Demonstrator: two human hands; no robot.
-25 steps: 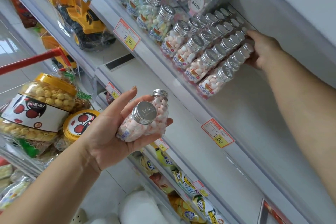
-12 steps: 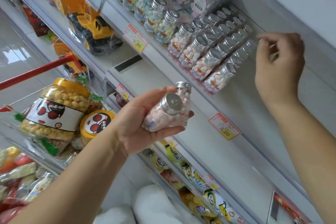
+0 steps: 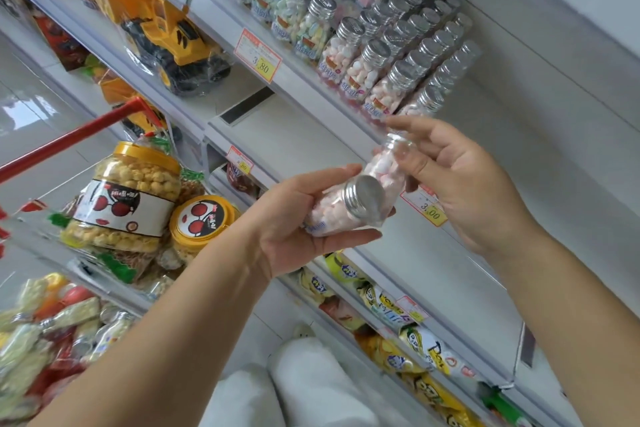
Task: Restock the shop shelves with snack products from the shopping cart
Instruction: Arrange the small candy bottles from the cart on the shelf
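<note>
Transfer step, mid-air below candy shelf point(image 3: 311, 90): left hand point(image 3: 294, 218) grip held 2 candy bottles point(image 3: 346, 208); right hand point(image 3: 460, 184) grip pinched farther bottle point(image 3: 386, 166) near top. Next move probably: lift it free, stand it upright in row.

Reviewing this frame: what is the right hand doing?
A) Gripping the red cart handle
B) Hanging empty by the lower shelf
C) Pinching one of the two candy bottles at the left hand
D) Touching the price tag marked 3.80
C: the right hand pinches the top of the farther candy bottle between thumb and fingers, while the left hand holds the nearer candy bottle, with its silver cap.
</note>
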